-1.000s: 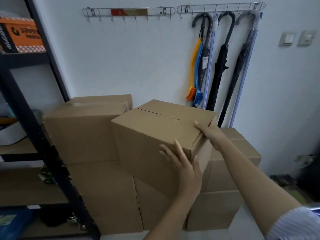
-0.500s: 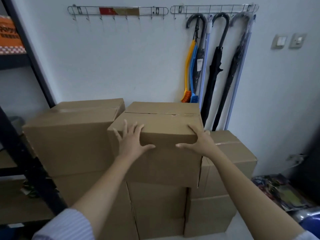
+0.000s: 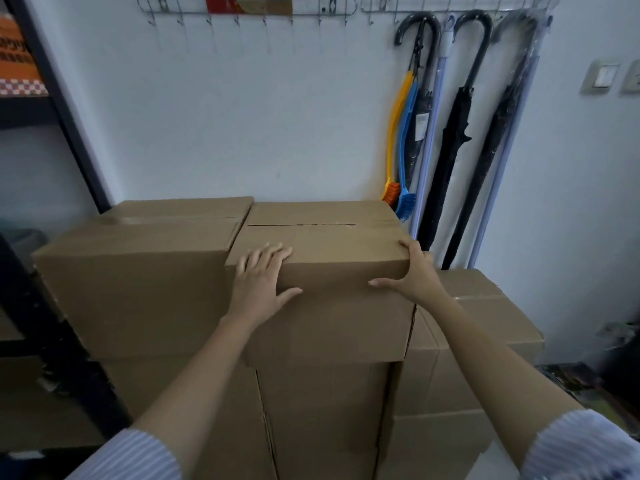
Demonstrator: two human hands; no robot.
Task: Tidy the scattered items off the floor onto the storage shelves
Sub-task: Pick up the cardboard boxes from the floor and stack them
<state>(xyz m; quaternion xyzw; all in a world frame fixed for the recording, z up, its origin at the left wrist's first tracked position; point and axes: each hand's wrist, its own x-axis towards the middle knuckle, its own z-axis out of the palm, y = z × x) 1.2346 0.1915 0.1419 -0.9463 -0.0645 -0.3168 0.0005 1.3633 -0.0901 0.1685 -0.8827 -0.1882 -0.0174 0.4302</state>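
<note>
A brown cardboard box (image 3: 329,244) sits square on top of a stack of boxes against the white wall. My left hand (image 3: 261,282) lies flat over its near top edge at the left corner, fingers spread. At the right corner my right hand (image 3: 414,275) wraps the edge, fingers on the top and side and thumb on the front face. A second top box (image 3: 138,271) stands flush against its left side.
A lower stack of boxes (image 3: 485,317) stands on the right. The black shelf unit (image 3: 69,126) rises at the left, with an orange carton (image 3: 15,60) on an upper shelf. Umbrellas (image 3: 457,133) and two long brushes (image 3: 401,140) hang on the wall.
The box was tilted and carried in the air; now it rests square on the stack beside the left box. My hands moved from its sides to its near top edge.
</note>
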